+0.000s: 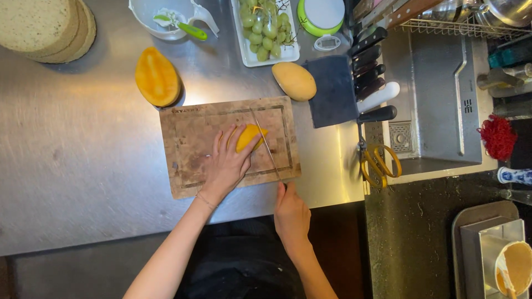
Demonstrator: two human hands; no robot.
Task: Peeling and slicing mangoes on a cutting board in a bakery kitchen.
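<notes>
The board [188, 144] lies near the front edge of the steel table [72, 166], its near edge just short of the drop, and to its left the table runs open and bare for a long way. To the right the room is tighter: a knife block [338, 91] stands just beside the board's far right corner, with yellow scissors [379, 163] below it and the sink [438, 99] beyond. Behind the board sit a mango half [157, 76], cut face up, a whole mango [294, 81], a tray of grapes [265, 30] and a bowl [160, 14]. The left hand [227, 163] rests flat on the board, fingers [219, 145] spread and pressed on a mango piece [250, 137] at the board's middle right. The piece is deep yellow, smooth and rounded, partly hidden under the fingertips. The right hand [291, 213], at the table's front edge, is clamped around the handle of a knife [266, 143], whose thin blade runs up across the board and touches the right side of the piece.
</notes>
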